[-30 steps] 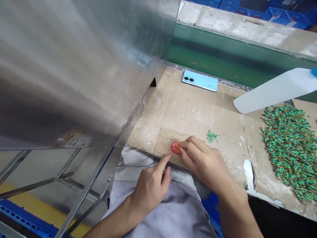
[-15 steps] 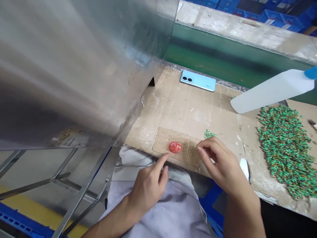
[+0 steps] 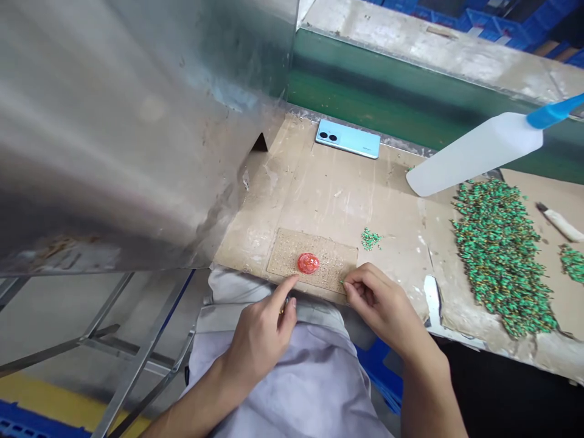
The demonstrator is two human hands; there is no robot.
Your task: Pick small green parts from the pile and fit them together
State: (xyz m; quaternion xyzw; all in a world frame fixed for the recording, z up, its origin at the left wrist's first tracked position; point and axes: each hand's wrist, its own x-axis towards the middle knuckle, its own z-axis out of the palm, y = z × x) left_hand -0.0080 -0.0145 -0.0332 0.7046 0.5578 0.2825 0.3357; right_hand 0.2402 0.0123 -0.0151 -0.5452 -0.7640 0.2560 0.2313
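My right hand (image 3: 376,301) pinches a tiny green piece (image 3: 343,282) over the right end of a thin, speckled tan board (image 3: 285,252). On that board sits a glossy red oval blob (image 3: 308,263). Just below the blob, my left hand (image 3: 264,331) has its index finger stretched toward the board's front edge and its thumb apart, with nothing visibly held. A small cluster of green pieces (image 3: 370,239) lies on the cardboard behind my right hand. Farther right spreads a large heap of green and yellow-brown pieces (image 3: 499,255).
A big metal panel (image 3: 137,134) rises at the left. Toward the back of the cardboard-covered table (image 3: 314,188) lie a light blue phone (image 3: 349,139) and a tilted white bottle (image 3: 474,155) with a blue nozzle. A white-handled tool (image 3: 563,225) lies at the right.
My right hand has moved down and closer to the board's front right corner, uncovering the small green cluster. The view has shifted right, showing the tool more fully.
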